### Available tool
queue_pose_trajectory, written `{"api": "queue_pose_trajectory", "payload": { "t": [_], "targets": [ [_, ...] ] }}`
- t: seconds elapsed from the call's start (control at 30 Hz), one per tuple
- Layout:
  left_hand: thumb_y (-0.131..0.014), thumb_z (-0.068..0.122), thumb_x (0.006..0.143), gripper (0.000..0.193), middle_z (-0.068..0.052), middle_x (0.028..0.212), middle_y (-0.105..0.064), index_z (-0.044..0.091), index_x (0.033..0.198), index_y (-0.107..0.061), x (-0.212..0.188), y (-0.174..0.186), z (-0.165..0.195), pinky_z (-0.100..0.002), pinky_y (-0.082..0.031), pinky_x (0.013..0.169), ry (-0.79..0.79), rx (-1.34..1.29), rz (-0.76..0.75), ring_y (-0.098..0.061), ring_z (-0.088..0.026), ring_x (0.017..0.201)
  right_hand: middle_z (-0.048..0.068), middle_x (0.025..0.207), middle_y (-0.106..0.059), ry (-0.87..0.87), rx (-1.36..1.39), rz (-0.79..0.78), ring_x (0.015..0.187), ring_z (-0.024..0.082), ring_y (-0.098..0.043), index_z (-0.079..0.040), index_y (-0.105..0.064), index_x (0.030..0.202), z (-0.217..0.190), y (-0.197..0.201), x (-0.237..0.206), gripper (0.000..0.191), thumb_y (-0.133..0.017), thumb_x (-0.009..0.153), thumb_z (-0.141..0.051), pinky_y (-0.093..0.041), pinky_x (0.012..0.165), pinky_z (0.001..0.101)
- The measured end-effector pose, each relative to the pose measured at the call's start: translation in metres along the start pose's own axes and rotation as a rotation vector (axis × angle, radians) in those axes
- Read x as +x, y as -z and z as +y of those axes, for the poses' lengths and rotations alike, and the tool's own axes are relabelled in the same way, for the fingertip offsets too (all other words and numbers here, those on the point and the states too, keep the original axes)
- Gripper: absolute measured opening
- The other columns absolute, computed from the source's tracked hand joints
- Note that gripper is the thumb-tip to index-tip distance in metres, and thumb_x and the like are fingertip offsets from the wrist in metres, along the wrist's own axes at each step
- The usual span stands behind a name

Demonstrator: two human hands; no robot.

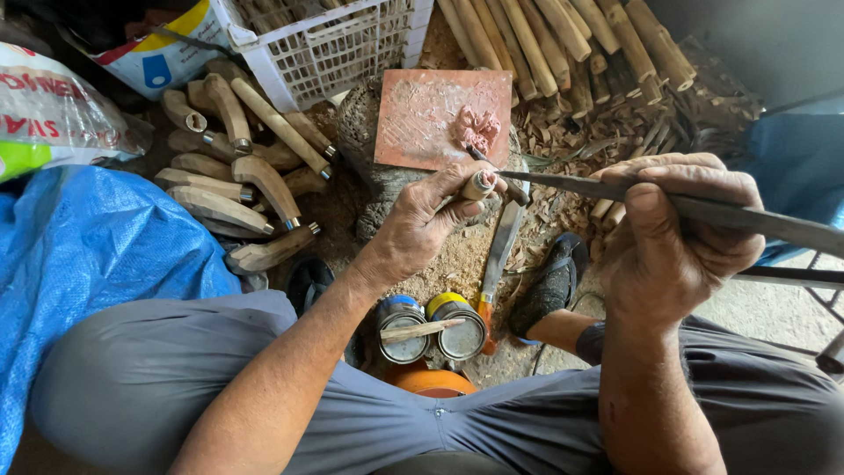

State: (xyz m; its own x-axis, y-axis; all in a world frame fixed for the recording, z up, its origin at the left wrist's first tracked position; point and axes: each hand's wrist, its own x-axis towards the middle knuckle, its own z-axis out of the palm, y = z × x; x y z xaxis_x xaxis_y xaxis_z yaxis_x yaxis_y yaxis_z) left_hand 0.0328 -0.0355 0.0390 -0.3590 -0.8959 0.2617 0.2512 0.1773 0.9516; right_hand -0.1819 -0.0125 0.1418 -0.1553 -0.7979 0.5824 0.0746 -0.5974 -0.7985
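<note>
Left hand grips rounded wooden handle; right hand holds tapered metal blade.

Soft, even daylight, faint shadows, sharp focus at centre, with wide-angle stretching and slight softness towards the edges.

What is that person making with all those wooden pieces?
A person sits on the ground fitting a knife together. The left hand holds a wooden handle with pinkish paste at its open end. The right hand grips a long metal blade, its narrow tip right at the handle's end. More paste sits on a flat board ahead. A pile of handles lies to the left, sticks at the back, and two tins between the legs.
</note>
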Motion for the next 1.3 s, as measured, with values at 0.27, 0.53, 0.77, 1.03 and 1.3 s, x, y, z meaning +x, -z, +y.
{"api": "queue_pose_trajectory", "payload": {
  "t": [0.27, 0.53, 0.77, 1.03, 1.3],
  "targets": [
    [-0.063, -0.007, 0.102, 0.045, -0.004, 0.129, -0.071, 0.009, 0.144, -0.057, 0.000, 0.001, 0.002, -0.029, -0.056, 0.112, 0.004, -0.010, 0.001, -0.065, -0.013, 0.125, 0.015, 0.098, -0.072, 0.020, 0.015, 0.003, 0.090, 0.024, -0.076, 0.000, -0.067, 0.111, 0.002, -0.003, -0.002, 0.012, -0.078, 0.106, -0.001, -0.067, 0.082, 0.0405],
    [-0.066, -0.003, 0.101, 0.045, -0.004, 0.121, -0.073, 0.010, 0.143, -0.058, 0.000, 0.002, -0.003, -0.028, -0.060, 0.104, 0.022, 0.064, 0.028, -0.069, -0.011, 0.114, 0.015, 0.096, -0.073, -0.004, 0.009, -0.081, 0.084, 0.022, -0.076, -0.002, -0.069, 0.109, 0.002, -0.001, 0.003, 0.013, -0.079, 0.101, -0.004, -0.068, 0.077, 0.0385],
    [-0.068, -0.003, 0.099, 0.048, -0.003, 0.124, -0.072, 0.011, 0.144, -0.058, 0.000, 0.000, -0.008, -0.028, -0.060, 0.105, -0.009, 0.059, 0.031, -0.069, -0.010, 0.115, 0.015, 0.098, -0.074, 0.059, 0.009, -0.045, 0.086, 0.024, -0.077, -0.003, -0.070, 0.112, 0.000, 0.000, 0.005, 0.014, -0.079, 0.101, -0.003, -0.068, 0.077, 0.0390],
    [-0.072, -0.006, 0.095, 0.053, -0.001, 0.115, -0.073, 0.012, 0.143, -0.059, -0.001, -0.001, -0.010, -0.025, -0.063, 0.100, 0.027, 0.163, 0.053, -0.068, -0.008, 0.106, 0.015, 0.098, -0.073, 0.010, -0.031, -0.065, 0.085, 0.023, -0.076, -0.002, -0.068, 0.110, 0.001, -0.002, 0.001, 0.015, -0.080, 0.102, -0.004, -0.068, 0.076, 0.0372],
    [-0.071, -0.009, 0.094, 0.053, -0.005, 0.123, -0.072, 0.010, 0.142, -0.059, -0.002, 0.001, -0.017, -0.026, -0.060, 0.101, -0.061, 0.182, 0.089, -0.065, -0.009, 0.112, 0.014, 0.100, -0.072, -0.051, -0.026, -0.071, 0.084, 0.022, -0.076, -0.003, -0.068, 0.107, 0.002, -0.009, 0.003, 0.016, -0.081, 0.097, -0.004, -0.068, 0.076, 0.0380]
  ]
}}
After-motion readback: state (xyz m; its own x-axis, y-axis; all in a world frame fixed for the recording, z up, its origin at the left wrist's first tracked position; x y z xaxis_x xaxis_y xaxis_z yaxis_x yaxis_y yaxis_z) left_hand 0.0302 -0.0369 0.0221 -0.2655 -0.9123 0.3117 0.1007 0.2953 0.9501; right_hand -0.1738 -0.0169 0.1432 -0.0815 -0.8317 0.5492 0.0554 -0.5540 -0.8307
